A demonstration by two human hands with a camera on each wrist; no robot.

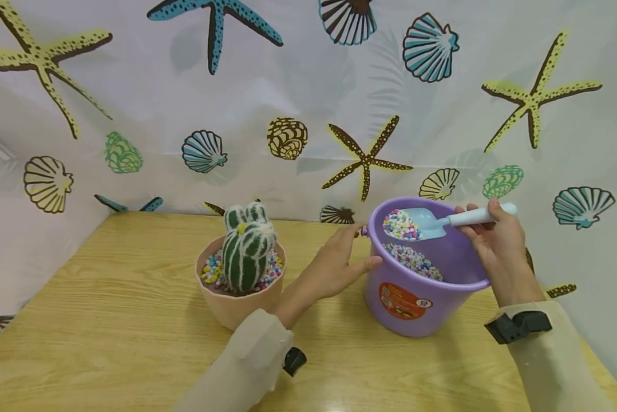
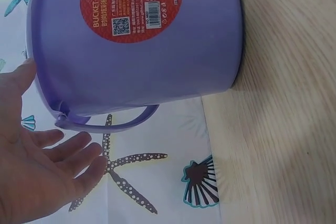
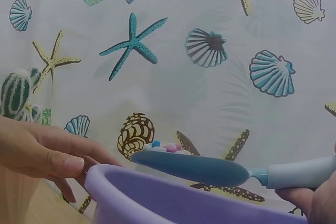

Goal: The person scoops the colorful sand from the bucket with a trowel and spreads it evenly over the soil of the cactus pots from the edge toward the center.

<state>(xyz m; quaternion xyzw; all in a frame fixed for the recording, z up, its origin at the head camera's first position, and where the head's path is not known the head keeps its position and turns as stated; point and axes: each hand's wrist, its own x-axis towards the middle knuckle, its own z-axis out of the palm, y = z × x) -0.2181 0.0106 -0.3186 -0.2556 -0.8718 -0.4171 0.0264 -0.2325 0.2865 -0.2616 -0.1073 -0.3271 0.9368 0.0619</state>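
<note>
My right hand (image 1: 499, 246) grips the white handle of a small light-blue shovel (image 1: 426, 222). Its scoop carries a heap of colourful beads (image 1: 401, 225) and is level over the mouth of a purple bucket (image 1: 416, 312). More beads (image 1: 414, 260) lie inside that bucket. With fingers spread, my left hand (image 1: 334, 263) is at the bucket's left side, thumb by the rim and fingers near the handle joint (image 2: 62, 119). To the left stands a peach pot (image 1: 241, 306) holding a green knitted cactus (image 1: 244, 257) with colourful beads around its base.
The wooden table (image 1: 107, 320) carries the pot and the bucket. Behind it hangs a white cloth (image 1: 298, 86) printed with starfish and shells. The bucket's purple carrying handle (image 2: 121, 127) hangs down on its far side. Black straps (image 1: 519, 326) sit on both sleeves.
</note>
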